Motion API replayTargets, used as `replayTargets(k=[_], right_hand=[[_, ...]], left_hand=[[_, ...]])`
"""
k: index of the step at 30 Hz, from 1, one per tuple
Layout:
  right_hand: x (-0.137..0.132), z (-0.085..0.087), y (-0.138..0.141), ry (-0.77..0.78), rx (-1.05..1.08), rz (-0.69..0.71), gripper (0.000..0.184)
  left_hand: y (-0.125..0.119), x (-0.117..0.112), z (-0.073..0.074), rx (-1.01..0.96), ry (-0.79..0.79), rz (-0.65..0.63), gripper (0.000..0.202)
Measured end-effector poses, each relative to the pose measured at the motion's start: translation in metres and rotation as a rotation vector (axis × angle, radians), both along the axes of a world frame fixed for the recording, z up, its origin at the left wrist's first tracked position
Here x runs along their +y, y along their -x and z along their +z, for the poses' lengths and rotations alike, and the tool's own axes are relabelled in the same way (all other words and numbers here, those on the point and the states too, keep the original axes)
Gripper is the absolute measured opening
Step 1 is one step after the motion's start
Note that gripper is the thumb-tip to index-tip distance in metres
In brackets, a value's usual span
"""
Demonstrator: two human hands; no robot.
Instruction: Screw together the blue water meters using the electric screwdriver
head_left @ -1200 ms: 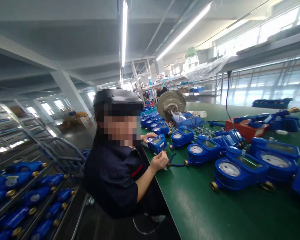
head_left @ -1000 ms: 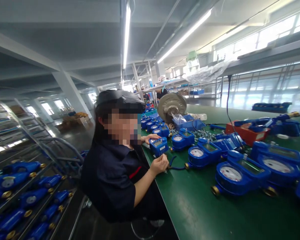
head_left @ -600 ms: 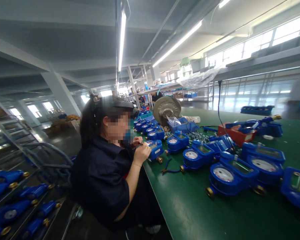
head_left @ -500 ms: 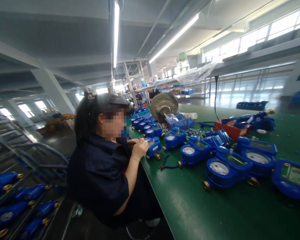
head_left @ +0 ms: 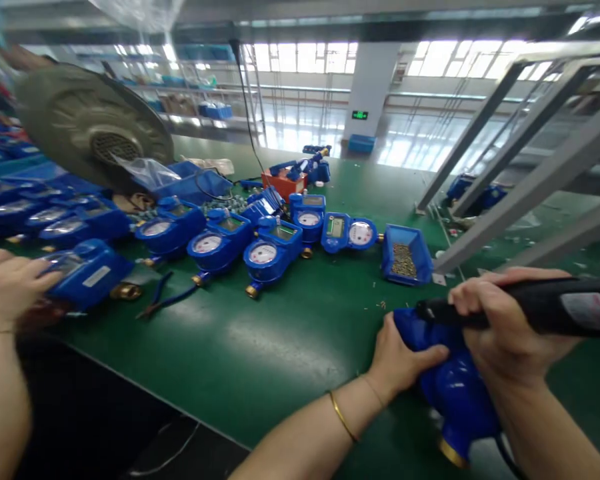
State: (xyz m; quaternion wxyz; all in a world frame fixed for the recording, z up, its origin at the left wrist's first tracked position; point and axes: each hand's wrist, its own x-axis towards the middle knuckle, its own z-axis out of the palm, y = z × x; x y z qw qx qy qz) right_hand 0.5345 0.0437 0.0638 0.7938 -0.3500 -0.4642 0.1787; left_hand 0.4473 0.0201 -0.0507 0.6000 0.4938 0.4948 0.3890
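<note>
At the lower right of the head view, my left hand is wrapped round a blue water meter with a brass end fitting, its dial not visible. My right hand grips a black electric screwdriver held nearly level. Its tip reaches the upper part of the meter; whether it sits on a screw I cannot make out. Behind my hands, a small blue bin holds many small screws. Beside that bin lies another water meter, dial up.
A co-worker's hand rests on a blue meter at the left. Pliers and several more meters lie on the green bench. A large grey-green blower stands at the back left, grey metal posts at the right.
My view has swung from the co-worker at the left round to the right and down. My hands, the held meter and the screwdriver now show.
</note>
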Motion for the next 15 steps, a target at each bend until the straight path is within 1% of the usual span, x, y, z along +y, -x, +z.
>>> replayTargets(k=[3, 7, 13, 15], right_hand=[[0.001, 0.001, 0.006, 0.010, -0.002, -0.011, 0.026], [-0.005, 0.003, 0.009, 0.018, -0.005, -0.023, 0.025], [-0.006, 0.005, 0.013, 0.005, -0.050, -0.019, 0.025], [-0.012, 0.009, 0.009, -0.016, -0.061, -0.054, 0.025]], left_hand=[[0.004, 0.003, 0.003, 0.013, -0.013, -0.011, 0.077], [0.003, 0.001, 0.008, 0.038, 0.004, -0.017, 0.074], [0.003, 0.004, 0.008, 0.000, 0.021, -0.017, 0.077], [0.002, 0.005, 0.007, -0.004, 0.034, -0.025, 0.081]])
